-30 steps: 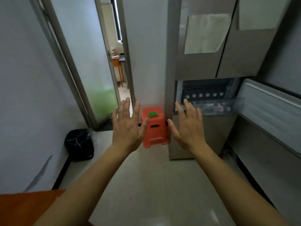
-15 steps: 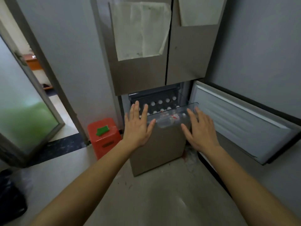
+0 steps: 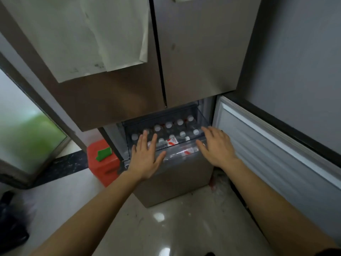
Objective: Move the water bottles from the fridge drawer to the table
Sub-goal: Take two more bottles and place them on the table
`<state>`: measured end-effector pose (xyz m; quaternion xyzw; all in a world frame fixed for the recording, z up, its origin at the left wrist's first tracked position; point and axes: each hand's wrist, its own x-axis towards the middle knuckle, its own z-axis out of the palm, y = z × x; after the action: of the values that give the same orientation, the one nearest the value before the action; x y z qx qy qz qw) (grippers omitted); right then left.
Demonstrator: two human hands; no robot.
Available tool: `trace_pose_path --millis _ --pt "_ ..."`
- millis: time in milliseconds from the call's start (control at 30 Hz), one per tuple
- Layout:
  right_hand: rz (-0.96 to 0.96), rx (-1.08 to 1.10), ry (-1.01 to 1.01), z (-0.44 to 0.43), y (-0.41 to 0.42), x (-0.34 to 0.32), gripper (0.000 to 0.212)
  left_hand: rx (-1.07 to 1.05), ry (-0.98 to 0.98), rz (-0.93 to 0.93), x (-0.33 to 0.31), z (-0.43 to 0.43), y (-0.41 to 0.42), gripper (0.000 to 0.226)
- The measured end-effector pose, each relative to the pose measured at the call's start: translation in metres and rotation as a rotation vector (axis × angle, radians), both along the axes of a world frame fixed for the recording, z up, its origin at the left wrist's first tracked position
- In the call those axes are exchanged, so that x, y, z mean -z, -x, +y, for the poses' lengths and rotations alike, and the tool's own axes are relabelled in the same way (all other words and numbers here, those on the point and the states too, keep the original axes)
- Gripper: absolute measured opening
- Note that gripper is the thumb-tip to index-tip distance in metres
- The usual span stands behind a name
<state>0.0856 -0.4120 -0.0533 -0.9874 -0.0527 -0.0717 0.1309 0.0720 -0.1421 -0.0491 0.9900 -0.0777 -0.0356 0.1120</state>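
Observation:
A clear fridge drawer is pulled out below the upper fridge doors. It holds several upright water bottles with white caps, and one bottle with a red and white label lies on its side near the front. My left hand is spread flat over the drawer's front left edge. My right hand is spread over the front right edge. Both hands are empty, with fingers apart. No table is in view.
The lower fridge door swings open on the right. A red plastic stool with a green item on top stands left of the fridge. A black bag lies on the floor at the far left, beside a frosted glass door.
I have moved closer to the fridge and the view has turned right and down. Both hands have reached forward over the drawer's front edge.

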Motion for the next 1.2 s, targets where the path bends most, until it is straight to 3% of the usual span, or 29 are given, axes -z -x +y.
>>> trace_pose_path --millis 333,533,800,1000,1200 --pt "0.592 -0.201 0.041 -0.002 -0.15 0.025 0.052 -0.116 0.102 0.193 0.045 -0.001 -0.117 0.058" --pt "0.867 -0.187 0.075 0.003 -0.199 0.058 0.042 0.013 0.144 0.397 0.084 -0.02 -0.18 0.046" --pt "1.146 -0.229 0.171 -0.002 -0.222 0.11 0.091 0.047 0.067 0.591 0.133 -0.05 -0.213 0.072" --pt "1.161 -0.285 0.242 -0.002 -0.223 0.122 0.059 0.007 0.176 0.588 0.153 -0.051 -0.208 0.084" --pt "1.169 -0.245 0.134 0.002 -0.223 0.102 0.075 0.0 0.198 0.574 0.15 -0.047 -0.211 0.07"
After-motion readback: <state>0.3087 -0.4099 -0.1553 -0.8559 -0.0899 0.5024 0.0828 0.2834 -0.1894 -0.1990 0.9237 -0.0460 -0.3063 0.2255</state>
